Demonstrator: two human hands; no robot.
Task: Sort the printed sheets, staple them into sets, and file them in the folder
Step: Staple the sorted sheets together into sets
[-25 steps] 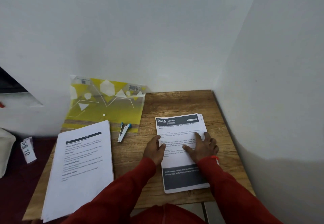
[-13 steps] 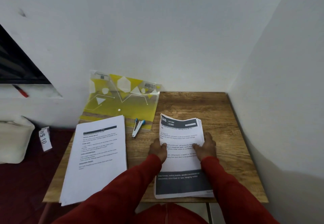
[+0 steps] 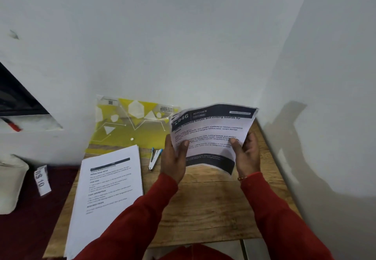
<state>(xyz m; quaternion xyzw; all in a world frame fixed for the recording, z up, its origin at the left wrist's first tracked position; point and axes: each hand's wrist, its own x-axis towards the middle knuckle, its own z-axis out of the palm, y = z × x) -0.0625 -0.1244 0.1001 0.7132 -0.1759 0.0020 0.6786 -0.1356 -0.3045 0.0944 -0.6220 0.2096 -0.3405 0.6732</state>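
A set of printed sheets (image 3: 211, 131) with a dark "KITCHEN" header is held up off the wooden table (image 3: 211, 209), tilted toward me and bowed. My left hand (image 3: 175, 158) grips its left edge, my right hand (image 3: 247, 156) its right edge, thumbs on the front. A second stack of printed sheets (image 3: 107, 194) lies flat at the table's left. A small blue-and-white stapler (image 3: 155, 158) lies between that stack and my left hand. The yellow translucent folder (image 3: 126, 129) leans against the back wall.
White walls close the table in at the back and right. Left of the table there is a dark red surface with a "WS 10" tag (image 3: 41, 180) and a white bag (image 3: 11, 182). A red pen (image 3: 12, 125) lies on a ledge.
The KITCHEN sheets lay flat on the table under both hands; now both hands have lifted them upright off the table. The camera has tilted down and closer.
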